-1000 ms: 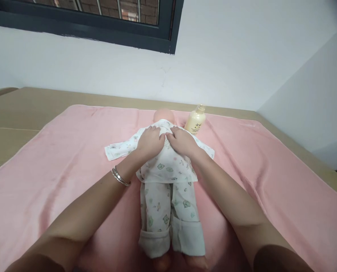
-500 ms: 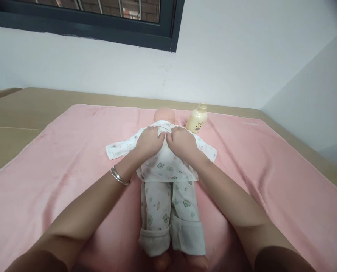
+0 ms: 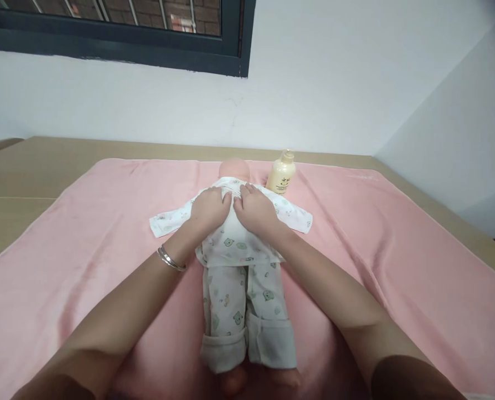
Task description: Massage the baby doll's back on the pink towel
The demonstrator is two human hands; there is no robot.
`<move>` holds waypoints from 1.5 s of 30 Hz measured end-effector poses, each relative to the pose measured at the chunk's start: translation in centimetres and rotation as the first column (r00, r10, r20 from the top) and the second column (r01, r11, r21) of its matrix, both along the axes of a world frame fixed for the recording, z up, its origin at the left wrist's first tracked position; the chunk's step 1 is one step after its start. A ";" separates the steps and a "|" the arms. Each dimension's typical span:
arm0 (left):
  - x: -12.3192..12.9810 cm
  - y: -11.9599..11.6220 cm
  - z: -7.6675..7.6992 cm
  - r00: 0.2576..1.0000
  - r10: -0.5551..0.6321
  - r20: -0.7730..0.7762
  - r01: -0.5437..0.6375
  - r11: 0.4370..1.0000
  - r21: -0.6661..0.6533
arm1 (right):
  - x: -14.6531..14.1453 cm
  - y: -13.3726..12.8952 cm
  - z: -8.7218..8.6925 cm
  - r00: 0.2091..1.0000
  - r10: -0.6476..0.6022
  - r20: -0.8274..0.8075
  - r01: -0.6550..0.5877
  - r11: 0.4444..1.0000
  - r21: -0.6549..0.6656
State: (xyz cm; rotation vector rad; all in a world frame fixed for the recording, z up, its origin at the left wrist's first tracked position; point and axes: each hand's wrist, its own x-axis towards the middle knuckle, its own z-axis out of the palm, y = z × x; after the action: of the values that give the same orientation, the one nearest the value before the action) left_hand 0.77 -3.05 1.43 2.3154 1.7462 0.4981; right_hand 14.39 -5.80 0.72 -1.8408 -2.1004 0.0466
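A doll [image 3: 235,253] is laid lengthwise on a pink blanket [image 3: 122,222], with its head [image 3: 234,168] toward the wall [image 3: 314,89] and its feet [image 3: 234,380] toward the camera. It is dressed in a white printed shirt [image 3: 241,244] and matching trousers [image 3: 227,297], whose cuffs are turned up; the sleeves are spread out to both sides. The upper part of the shirt is touched by the left hand [image 3: 208,209] and the right hand [image 3: 256,209], set side by side. The fingers of both hands are slightly bent and laid over the cloth, the thumbs are pointed toward each other with a narrow gap between, and the cloth there is creased. Whether any cloth is pinched cannot be told. A silver bracelet [image 3: 170,259] is worn on the left wrist. A pale yellow bottle [image 3: 280,175] is placed to the right of the doll's head, near the shoulder. The table [image 3: 59,166] is largely covered by the blanket, and a dark window frame [image 3: 230,57] is set in the wall.
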 end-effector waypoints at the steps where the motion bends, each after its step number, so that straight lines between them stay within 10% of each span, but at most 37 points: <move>1: 0.2 -0.5 0.5 0.999 0.019 -0.032 -0.020 1.000 -0.016 | 0.2 0.4 -0.1 1.000 0.008 -0.025 -0.008 1.000 -0.016; 11: -1.6 2.0 0.6 0.955 -0.141 0.260 0.169 0.982 -0.087 | -0.9 -1.7 1.0 0.991 -0.006 0.131 0.007 1.000 -0.007; 17: -0.3 -0.1 1.3 0.998 -0.031 0.063 0.036 0.995 -0.091 | 1.3 0.8 0.8 0.998 0.006 -0.063 -0.012 0.996 -0.093; 45: 0.2 -0.4 1.0 0.980 -0.095 0.175 0.103 0.994 -0.033 | 1.1 0.5 1.3 0.995 0.026 -0.098 -0.033 0.997 -0.076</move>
State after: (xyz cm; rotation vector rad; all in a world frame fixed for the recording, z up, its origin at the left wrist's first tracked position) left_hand 0.98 -3.48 2.41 2.2432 1.5395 0.6188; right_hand 15.51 -5.28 1.99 -1.8131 -2.0864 0.2230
